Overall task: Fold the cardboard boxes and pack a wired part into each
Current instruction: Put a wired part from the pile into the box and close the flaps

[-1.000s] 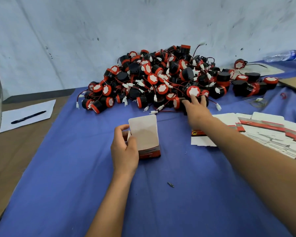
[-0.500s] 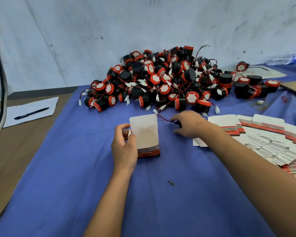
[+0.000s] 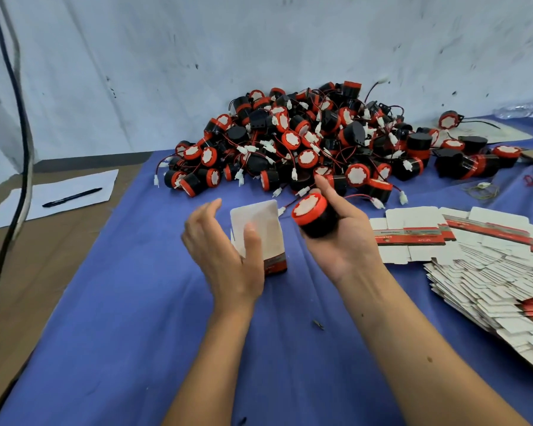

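A small folded cardboard box [image 3: 263,232], white with a red and grey band at its base, stands upright on the blue cloth with its top flap raised. My left hand [image 3: 225,253] is against its left side, thumb on the front face, fingers spread and mostly straight. Just right of the box, my right hand [image 3: 342,238] grips a black round wired part [image 3: 313,215] with a red rim and white face; its red wire and white plug trail behind. A big heap of the same wired parts [image 3: 305,142] lies farther back.
Flat unfolded box blanks [image 3: 474,256] are fanned out at the right on the blue cloth [image 3: 136,333]. A white sheet with a black pen [image 3: 71,197] lies on the brown table at left. A black cable [image 3: 22,155] hangs at far left. A plastic bottle [image 3: 523,107] lies back right.
My right hand reached into the heap, pulled out one wired part and lifted it beside the box. My left hand loosened on the box, its fingers spreading.
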`<state>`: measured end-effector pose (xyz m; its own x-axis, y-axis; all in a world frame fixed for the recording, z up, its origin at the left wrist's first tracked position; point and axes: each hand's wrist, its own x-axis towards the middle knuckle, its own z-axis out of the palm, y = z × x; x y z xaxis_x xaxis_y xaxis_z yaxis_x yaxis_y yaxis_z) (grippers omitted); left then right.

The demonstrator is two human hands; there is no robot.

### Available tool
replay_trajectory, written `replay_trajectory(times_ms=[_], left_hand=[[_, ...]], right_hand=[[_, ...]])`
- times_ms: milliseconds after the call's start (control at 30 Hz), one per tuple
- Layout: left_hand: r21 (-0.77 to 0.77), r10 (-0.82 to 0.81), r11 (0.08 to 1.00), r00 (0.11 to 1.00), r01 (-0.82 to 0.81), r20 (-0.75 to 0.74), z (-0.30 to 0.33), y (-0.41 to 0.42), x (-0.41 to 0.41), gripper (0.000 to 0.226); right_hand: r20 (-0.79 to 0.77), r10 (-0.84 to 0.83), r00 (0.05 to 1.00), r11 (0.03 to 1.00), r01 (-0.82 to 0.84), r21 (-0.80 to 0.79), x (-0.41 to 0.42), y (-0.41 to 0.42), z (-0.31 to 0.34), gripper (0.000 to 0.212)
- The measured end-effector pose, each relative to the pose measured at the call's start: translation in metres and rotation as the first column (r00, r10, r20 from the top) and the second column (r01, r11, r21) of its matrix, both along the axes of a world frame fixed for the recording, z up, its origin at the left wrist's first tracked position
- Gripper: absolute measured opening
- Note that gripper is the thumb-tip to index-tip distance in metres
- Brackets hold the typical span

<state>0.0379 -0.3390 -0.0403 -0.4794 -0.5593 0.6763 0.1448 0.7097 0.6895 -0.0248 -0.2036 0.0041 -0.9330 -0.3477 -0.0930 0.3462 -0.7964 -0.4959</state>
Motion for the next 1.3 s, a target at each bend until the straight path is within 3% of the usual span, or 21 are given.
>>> replay_trajectory(times_ms=[67,133,200,267,333,400,500,667,800,900,967,1033,1100,1233,1300], left_hand=[[-0.217,-0.055,0.976,0.992,0.03,-0.11,0.006,0.003,0.003,0.06],[-0.279,-0.183,0.947,0.982,0.161,-0.053,0.01,0.008,0.003,0.067],[-0.219,-0.258,0.941,0.966,0.258,0.032,0.011,0.013,0.003,0.066],[-0.045,-0.295,0.954,0.955,0.296,0.013,0.015,0.013,0.004,0.058],[0.101,-0.329,0.939,0.944,0.329,-0.023,0.019,0.008,0.005,0.059],[0.124,-0.342,0.931,0.939,0.343,-0.028,0.02,0.002,0.007,0.06],[0.028,-0.29,0.957,0.957,0.29,0.027,0.021,-0.007,0.011,0.057],[-0.189,-0.234,0.951,0.968,0.247,0.087,0.022,-0.008,0.012,0.051],[-0.273,-0.123,0.948,0.98,0.162,0.154,0.018,-0.001,0.008,0.052],[-0.343,-0.017,0.935,0.979,0.087,0.202,0.011,0.004,0.004,0.045],[-0.372,0.014,0.923,0.956,0.1,0.292,0.005,0.003,0.001,0.043],[-0.286,-0.09,0.932,0.905,0.224,0.416,-0.002,0.0,-0.001,0.049],[-0.148,-0.236,0.932,0.863,0.331,0.446,-0.003,-0.003,-0.002,0.059],[-0.17,-0.29,0.917,0.897,0.36,0.334,-0.007,-0.003,-0.002,0.065],[-0.154,-0.289,0.928,0.916,0.339,0.277,-0.009,-0.001,-0.003,0.08]], right_hand=[[-0.04,-0.008,0.999,0.999,0.007,-0.036,0.006,-0.009,0.002,0.018],[-0.113,0.017,0.993,0.999,-0.012,0.046,0.016,-0.018,0.001,0.029],[-0.189,0.06,0.98,0.994,-0.041,0.104,0.022,-0.024,0.001,0.039],[-0.271,0.098,0.958,0.988,-0.062,0.139,0.023,-0.025,0.005,0.044],[-0.383,0.05,0.922,0.961,0.06,0.27,0.02,-0.024,0.009,0.043],[-0.519,-0.087,0.85,0.87,0.318,0.376,0.015,-0.018,0.012,0.039],[-0.729,-0.198,0.656,0.634,0.652,0.415,0.006,-0.003,0.014,0.029],[-0.901,0.084,0.425,0.348,0.835,0.426,0.005,0.01,0.014,0.006],[-0.738,0.417,0.531,0.086,0.785,0.614,-0.003,0.017,0.022,0.012],[-0.591,0.555,0.585,0.03,0.696,0.718,-0.005,0.013,0.026,0.024],[-0.477,0.636,0.607,-0.067,0.659,0.749,-0.002,0.006,0.026,0.043],[-0.404,0.655,0.638,-0.18,0.652,0.737,0.0,0.0,0.023,0.051],[-0.396,0.618,0.679,-0.228,0.637,0.737,0.0,-0.003,0.021,0.046],[-0.386,0.567,0.727,-0.354,0.639,0.683,-0.003,-0.005,0.016,0.042],[-0.379,0.561,0.736,-0.394,0.64,0.66,-0.006,-0.006,0.014,0.039]])
